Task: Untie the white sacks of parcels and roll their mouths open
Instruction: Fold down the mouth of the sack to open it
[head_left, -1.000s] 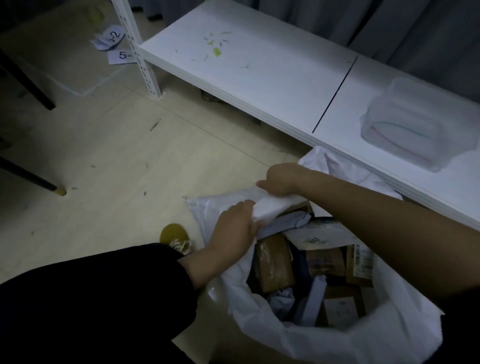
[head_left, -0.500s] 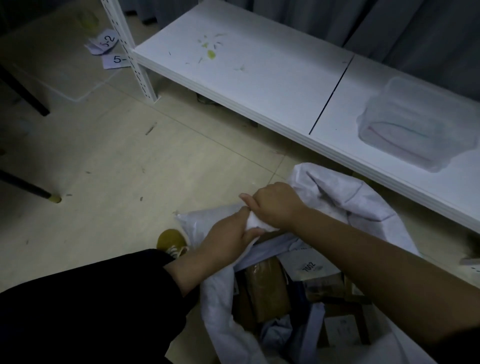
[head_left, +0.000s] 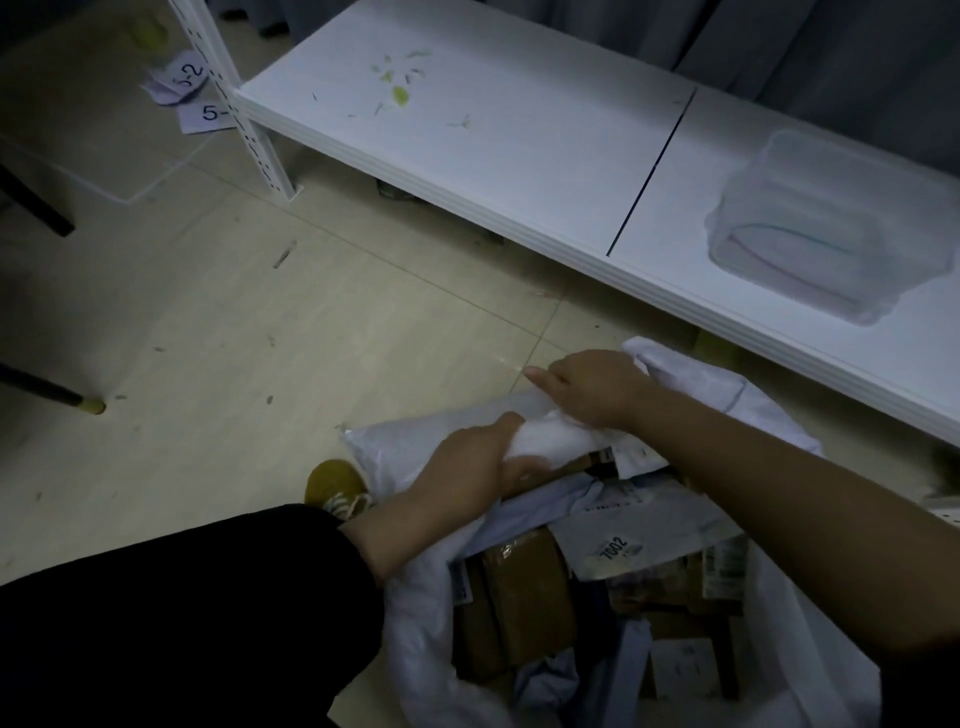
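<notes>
On floor (head_left: 311, 322), sack (head_left: 379, 452) and paper slips (head_left: 208, 111); on shelf (head_left: 519, 145), clear, seemingly plastic tub (head_left: 831, 228).

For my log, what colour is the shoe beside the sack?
The shoe is mustard yellow; head view.

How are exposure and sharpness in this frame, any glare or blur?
Head view: dim and underexposed, black clothing nearly featureless; white shelf brightest, no glare; left hand and right hand on the sack rim slightly soft; the 7002 label reads clearly.

Both hands gripped the rolled rim of the white sack (head_left: 415, 447): the left hand (head_left: 470, 470) beside the right hand (head_left: 597, 387). Brown and grey parcels (head_left: 524, 597) filled the open mouth.
</notes>
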